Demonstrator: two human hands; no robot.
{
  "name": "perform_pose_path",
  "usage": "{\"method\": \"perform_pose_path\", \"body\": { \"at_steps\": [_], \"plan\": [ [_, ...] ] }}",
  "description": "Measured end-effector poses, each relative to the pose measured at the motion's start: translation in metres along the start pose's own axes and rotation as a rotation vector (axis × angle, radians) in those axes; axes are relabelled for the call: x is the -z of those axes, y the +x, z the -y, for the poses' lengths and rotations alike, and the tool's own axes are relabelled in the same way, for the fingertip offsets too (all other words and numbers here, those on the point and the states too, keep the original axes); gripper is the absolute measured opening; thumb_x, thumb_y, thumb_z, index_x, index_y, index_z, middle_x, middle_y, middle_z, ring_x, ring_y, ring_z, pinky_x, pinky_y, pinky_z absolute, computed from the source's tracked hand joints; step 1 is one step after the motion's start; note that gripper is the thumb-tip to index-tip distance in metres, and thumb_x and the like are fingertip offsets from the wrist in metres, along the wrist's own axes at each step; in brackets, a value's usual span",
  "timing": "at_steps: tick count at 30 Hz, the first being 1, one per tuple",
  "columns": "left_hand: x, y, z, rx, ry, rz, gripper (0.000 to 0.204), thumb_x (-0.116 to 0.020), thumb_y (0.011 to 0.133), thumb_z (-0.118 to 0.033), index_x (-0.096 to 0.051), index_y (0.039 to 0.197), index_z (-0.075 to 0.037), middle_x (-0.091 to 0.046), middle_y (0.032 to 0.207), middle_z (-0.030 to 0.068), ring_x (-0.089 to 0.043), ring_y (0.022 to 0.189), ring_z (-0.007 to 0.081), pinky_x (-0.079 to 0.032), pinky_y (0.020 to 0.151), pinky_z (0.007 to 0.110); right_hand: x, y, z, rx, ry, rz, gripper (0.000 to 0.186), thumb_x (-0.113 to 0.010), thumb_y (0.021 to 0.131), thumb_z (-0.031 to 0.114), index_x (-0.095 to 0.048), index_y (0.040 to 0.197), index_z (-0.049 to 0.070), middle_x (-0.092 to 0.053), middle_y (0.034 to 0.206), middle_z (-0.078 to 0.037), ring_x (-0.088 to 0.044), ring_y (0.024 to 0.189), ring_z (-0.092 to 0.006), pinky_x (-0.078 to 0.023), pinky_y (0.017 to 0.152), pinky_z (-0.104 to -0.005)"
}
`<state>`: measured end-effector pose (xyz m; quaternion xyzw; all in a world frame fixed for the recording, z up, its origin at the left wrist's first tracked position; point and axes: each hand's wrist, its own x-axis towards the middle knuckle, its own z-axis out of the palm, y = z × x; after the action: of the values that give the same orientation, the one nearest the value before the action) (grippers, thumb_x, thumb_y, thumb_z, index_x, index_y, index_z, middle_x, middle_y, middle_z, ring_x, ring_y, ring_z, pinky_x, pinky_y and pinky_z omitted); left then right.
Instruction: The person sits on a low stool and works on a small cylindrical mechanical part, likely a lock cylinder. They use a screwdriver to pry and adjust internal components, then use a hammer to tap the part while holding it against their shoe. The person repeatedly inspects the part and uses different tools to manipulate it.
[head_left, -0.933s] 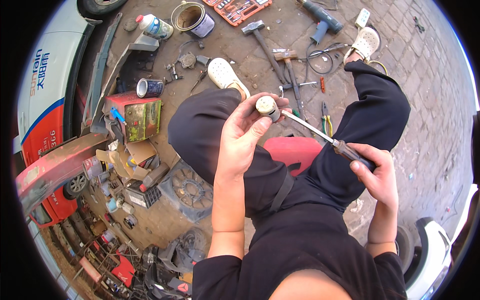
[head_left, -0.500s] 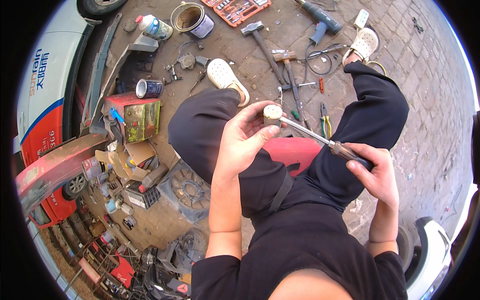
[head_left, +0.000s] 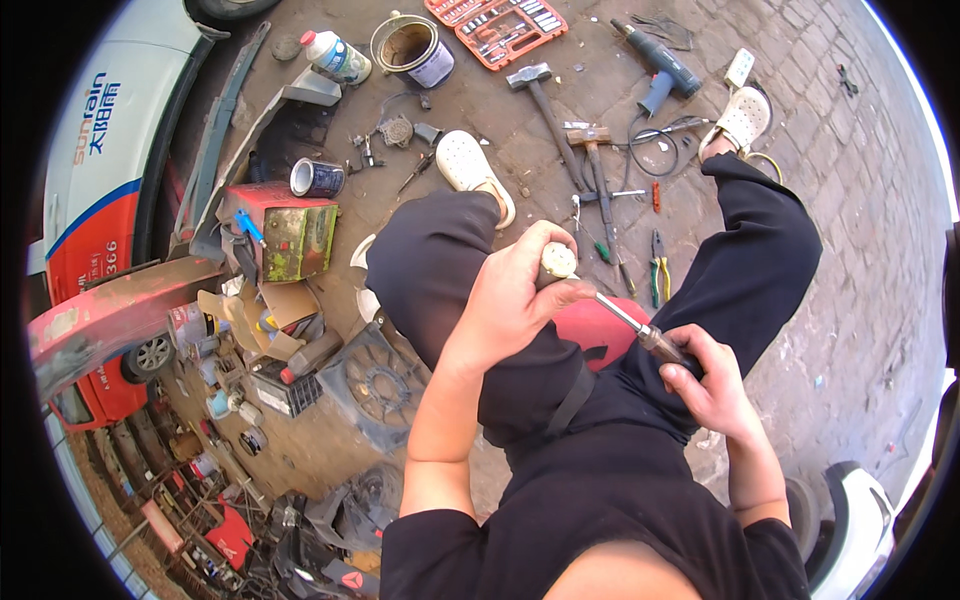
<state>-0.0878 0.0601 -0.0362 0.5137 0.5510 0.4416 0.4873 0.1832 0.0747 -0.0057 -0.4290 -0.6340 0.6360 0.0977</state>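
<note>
Sitting on a red stool (head_left: 590,330), legs stretched over the paved ground (head_left: 860,230). Right hand (head_left: 712,385) closing tight around the handle of a screwdriver (head_left: 640,330), shaft slanting up and left. Left hand (head_left: 510,300) wrapping fully around a small round part (head_left: 557,262) above the lap, screwdriver tip touching it. Farther out, lying on the ground: pliers (head_left: 657,265), two hammers (head_left: 550,110), a drill (head_left: 660,65), a red socket case (head_left: 495,28), a tin (head_left: 415,48).

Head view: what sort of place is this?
Probably an outdoor roadside repair yard: hammers, a drill and an open socket set lie on brick paving, beside a parked vehicle.
</note>
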Motion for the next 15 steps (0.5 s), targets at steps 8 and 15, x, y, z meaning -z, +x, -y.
{"method": "perform_pose_path", "body": {
  "at_steps": [8,15],
  "plan": [
    [-0.01,0.003,-0.016,-0.105,0.11,-0.137,0.06,-0.067,0.077,-0.059,-0.054,0.087,-0.001,-0.053,0.07,0.0005,-0.049,0.06,0.008,-0.04,0.055,0.022,-0.02,-0.005,-0.02,0.201,-0.043,-0.185,0.024,-0.071,0.083,0.014,-0.061,0.098,-0.001,-0.062,0.069,-0.008,-0.06,0.057,-0.0158,-0.046,0.055,-0.0255],
    [-0.017,0.005,-0.012,-0.086,-0.001,-0.131,0.061,-0.065,0.079,-0.059,-0.053,0.093,-0.001,-0.051,0.071,0.0008,-0.047,0.062,0.0073,-0.04,0.056,0.021,-0.028,-0.006,-0.021,0.181,0.0,-0.226,0.021,-0.07,0.084,0.014,-0.061,0.095,-0.002,-0.065,0.07,-0.008,-0.061,0.056,-0.0148,-0.047,0.055,-0.0245]
  ]
}}
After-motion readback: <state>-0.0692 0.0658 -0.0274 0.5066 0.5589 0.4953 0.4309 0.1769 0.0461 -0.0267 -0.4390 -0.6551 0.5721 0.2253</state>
